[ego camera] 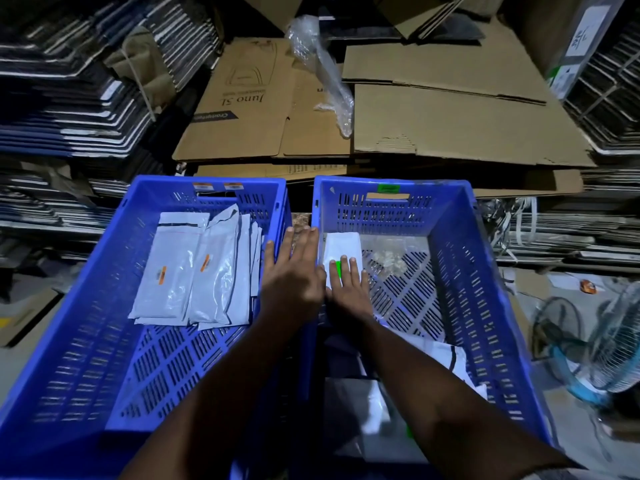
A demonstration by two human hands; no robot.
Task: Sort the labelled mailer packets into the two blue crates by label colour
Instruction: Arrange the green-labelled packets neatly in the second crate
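Observation:
Two blue crates stand side by side. The left crate (114, 244) carries orange tags on its far rim and holds several grey mailer packets with orange labels (166, 275). The right crate (485, 271) has a green tag on its far rim. A white packet with a green label (343, 249) lies at that crate's left side. My right hand (348, 285) lies flat on this packet with straight fingers, partly covering the label. My left hand (294, 268) hovers flat over the gap between the crates, fingers straight, holding nothing.
More white packets (450, 358) lie in the near part of the right crate, under my right forearm. Flattened cardboard boxes (433, 123) and a clear plastic wrap (322, 67) are stacked behind the crates. A floor fan (595, 348) lies at the right. Stacked dark sheets fill the left.

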